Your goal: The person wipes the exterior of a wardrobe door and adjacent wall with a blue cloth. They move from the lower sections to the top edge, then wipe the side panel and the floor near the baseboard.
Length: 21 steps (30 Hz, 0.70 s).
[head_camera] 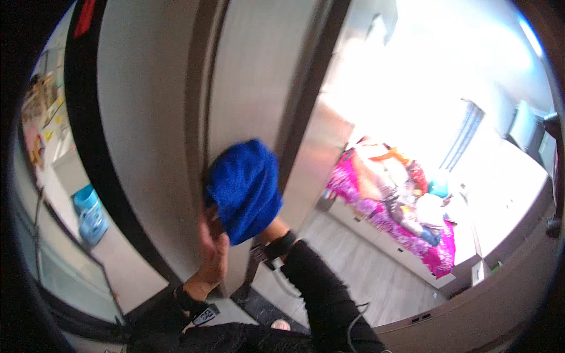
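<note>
A blue cloth (247, 192), towel-like and bunched, covers most of my right hand (273, 229), of which only the part by the wrist shows. The cloth lies against or just in front of a pale door-frame panel (251, 79) with darker edges. My left hand (213, 251) is raised beside the cloth's lower left edge, its palm turned towards the cloth; some fingertips are hidden behind it. Whether those fingers grip the cloth cannot be told. Both wrists wear black bands with small devices, and a cable runs along my right sleeve.
Through the doorway on the right stands a bed (375, 234) with a pink floral cover and a heap of clothes. A dark threshold (265, 306) crosses the floor below. On the left, a light-blue container (90, 216) is near a glass-panelled frame (66, 260).
</note>
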Tool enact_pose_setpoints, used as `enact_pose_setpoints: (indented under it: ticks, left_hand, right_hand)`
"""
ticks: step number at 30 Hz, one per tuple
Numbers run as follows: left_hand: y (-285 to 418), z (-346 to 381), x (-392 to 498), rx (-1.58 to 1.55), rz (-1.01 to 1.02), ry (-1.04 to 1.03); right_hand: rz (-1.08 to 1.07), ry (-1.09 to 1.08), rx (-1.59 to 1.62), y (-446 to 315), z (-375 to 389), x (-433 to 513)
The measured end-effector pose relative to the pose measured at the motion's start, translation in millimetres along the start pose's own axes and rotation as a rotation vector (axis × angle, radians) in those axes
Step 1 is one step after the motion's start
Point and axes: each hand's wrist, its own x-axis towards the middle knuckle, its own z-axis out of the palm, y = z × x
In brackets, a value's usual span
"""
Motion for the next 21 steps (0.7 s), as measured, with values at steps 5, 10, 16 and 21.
enact_pose_setpoints:
  ticks: [5, 10, 16, 21]
  left_hand:
    - [-20.9, 31.5, -16.7, 0.066, -0.317, -0.097]
    - [-28.5, 75.5, 4.6, -0.048, -0.104, -0.222]
    - [23.0, 177.6, 72.1, 0.418, 0.425, -0.187]
    - [58.3, 281.7, 85.8, 0.07, 0.485, -0.192]
  right_hand:
    - [-0.095, 0.023, -0.215, 6.4, -5.7, -58.0]
    - [0.193, -0.351, -0.161, 13.1, -83.4, -82.6]
    - [-0.097, 0.006, -0.155, -3.3, -230.2, -37.7]
    - [-0.003, -0.048, -0.523, -9.4, -381.1, -27.0]
